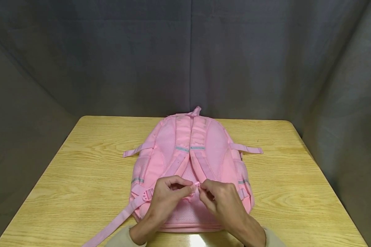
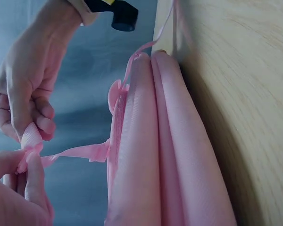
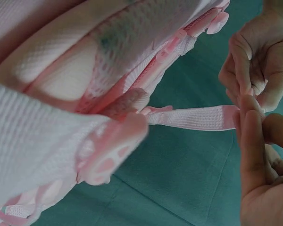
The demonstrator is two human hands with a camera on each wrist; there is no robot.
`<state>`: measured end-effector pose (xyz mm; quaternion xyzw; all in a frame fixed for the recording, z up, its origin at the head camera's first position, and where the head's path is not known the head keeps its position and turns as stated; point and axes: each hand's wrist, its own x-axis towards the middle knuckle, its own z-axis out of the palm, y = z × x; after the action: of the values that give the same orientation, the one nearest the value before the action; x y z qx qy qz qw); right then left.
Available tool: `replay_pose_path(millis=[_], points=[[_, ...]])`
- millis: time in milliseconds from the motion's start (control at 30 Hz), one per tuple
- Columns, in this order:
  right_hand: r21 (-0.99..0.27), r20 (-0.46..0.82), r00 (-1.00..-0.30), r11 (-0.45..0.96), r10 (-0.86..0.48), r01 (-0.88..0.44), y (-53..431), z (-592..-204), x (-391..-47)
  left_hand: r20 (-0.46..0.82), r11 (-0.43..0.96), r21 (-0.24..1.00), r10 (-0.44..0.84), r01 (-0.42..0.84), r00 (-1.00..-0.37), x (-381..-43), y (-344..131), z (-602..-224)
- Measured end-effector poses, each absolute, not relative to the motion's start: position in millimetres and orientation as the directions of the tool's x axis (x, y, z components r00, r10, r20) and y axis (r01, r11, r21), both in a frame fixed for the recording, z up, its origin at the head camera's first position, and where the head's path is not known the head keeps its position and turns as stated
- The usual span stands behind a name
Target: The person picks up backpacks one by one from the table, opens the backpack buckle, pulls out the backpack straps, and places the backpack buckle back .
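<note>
A pink backpack (image 1: pixel 204 212) lies on the table with its back panel and two padded shoulder straps facing up. Over its lower middle, both hands meet at a narrow pink webbing strap (image 3: pixel 198 117), raised off the panel. My left hand (image 1: pixel 170 195) pinches the strap between thumb and fingers. Opposite it, my right hand (image 1: pixel 224 199) pinches the same strap. In the left wrist view a folded or knotted bit of webbing (image 2: pixel 30 146) shows between the fingertips of both hands; its exact form is partly hidden by fingers.
The wooden table (image 1: pixel 80 171) extends around the backpack. A loose strap (image 1: pixel 117 221) trails from a pink buckle (image 1: pixel 148 194) toward the near left edge. Short side straps (image 1: pixel 247 148) stick out at both sides. Dark grey curtains (image 1: pixel 136 61) hang behind the table.
</note>
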<state>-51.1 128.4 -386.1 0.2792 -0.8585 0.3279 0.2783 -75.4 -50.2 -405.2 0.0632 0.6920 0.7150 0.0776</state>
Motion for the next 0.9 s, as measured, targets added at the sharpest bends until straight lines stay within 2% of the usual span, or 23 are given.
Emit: replay_pose_path(millis=[367, 900], points=[[-0.387, 0.706, -0.640, 0.591, -0.304, -0.708, 129.2, -389.9, -52.3, -0.115, -0.161, 0.975, 0.219, -0.152, -0.969, -77.2, -48.4, -403.7], [-0.319, 0.762, -0.558, 0.561, -0.328, -0.764, 128.8, -394.1, -53.8, -0.176, -0.250, 0.939, 0.241, -0.236, -0.954, -79.0, -49.5, -403.0]])
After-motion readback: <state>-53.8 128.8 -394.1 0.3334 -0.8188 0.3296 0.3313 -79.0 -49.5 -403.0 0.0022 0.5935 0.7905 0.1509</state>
